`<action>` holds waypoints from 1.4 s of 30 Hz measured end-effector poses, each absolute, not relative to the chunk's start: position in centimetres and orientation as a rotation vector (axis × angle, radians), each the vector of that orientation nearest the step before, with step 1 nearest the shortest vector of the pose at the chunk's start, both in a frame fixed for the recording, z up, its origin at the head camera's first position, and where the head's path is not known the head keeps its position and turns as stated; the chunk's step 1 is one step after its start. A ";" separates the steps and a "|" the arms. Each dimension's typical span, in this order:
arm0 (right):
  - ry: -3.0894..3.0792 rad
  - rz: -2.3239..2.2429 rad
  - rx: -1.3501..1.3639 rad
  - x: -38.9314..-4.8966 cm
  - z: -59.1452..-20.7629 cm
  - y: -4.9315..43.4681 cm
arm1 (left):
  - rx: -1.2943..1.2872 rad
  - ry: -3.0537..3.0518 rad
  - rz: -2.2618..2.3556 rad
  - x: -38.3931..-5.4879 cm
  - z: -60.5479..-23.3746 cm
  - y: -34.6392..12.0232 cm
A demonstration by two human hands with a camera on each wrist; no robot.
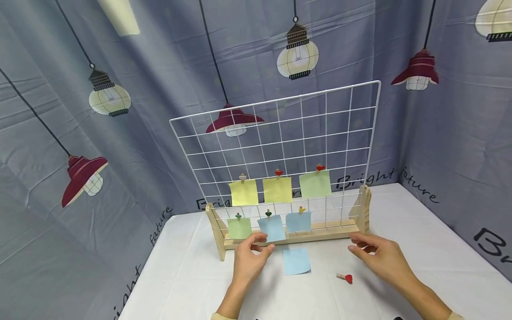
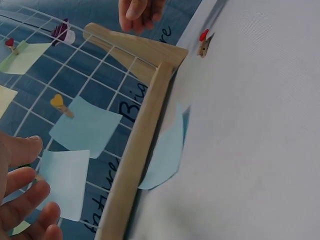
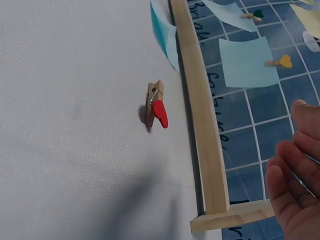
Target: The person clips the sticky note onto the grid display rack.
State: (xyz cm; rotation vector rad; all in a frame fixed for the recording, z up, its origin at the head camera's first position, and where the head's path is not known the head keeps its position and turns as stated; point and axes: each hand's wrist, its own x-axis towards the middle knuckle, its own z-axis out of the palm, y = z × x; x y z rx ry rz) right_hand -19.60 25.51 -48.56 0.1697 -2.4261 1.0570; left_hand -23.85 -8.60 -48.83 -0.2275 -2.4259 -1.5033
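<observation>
My left hand (image 1: 249, 262) hovers in front of the lower row of notes, closest to the blue sticky note (image 1: 273, 229) under a green clip. Its fingers are loosely bent and nothing is between them. To the right, my right hand (image 1: 382, 258) hangs in the air near the rack's right foot, fingers relaxed and holding nothing. On the white table between the hands lies a loose blue sticky note (image 1: 296, 261) with a curled edge. Right of that note rests a small wooden clothespin (image 3: 155, 102) with a red heart. Both hands are apart from these two things.
A white wire grid (image 1: 302, 126) stands in a wooden base (image 1: 320, 232) behind the hands. Yellow, green and blue notes hang on it in two rows, pinned by heart clips, including a yellow note (image 1: 278, 190). A lamp-patterned curtain (image 1: 160, 160) surrounds the table (image 1: 180, 266).
</observation>
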 end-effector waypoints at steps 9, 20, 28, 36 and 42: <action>-2.476 1.079 0.144 -19.3 -49.5 25.3 | -0.164 -2.501 -1.456 -24.3 -51.1 -7.6; -2.500 1.073 0.113 -18.9 -49.7 25.3 | -0.097 -2.598 -1.383 -25.1 -52.9 -6.5; -2.499 1.093 0.120 -18.7 -50.2 25.2 | -0.094 -2.661 -1.242 -25.5 -54.1 -5.9; -2.470 1.109 0.131 -18.4 -50.5 25.3 | -0.125 -2.706 -1.082 -25.7 -54.3 -5.2; -2.467 1.111 0.124 -18.2 -50.5 25.5 | -0.143 -2.719 -1.005 -25.7 -54.5 -4.8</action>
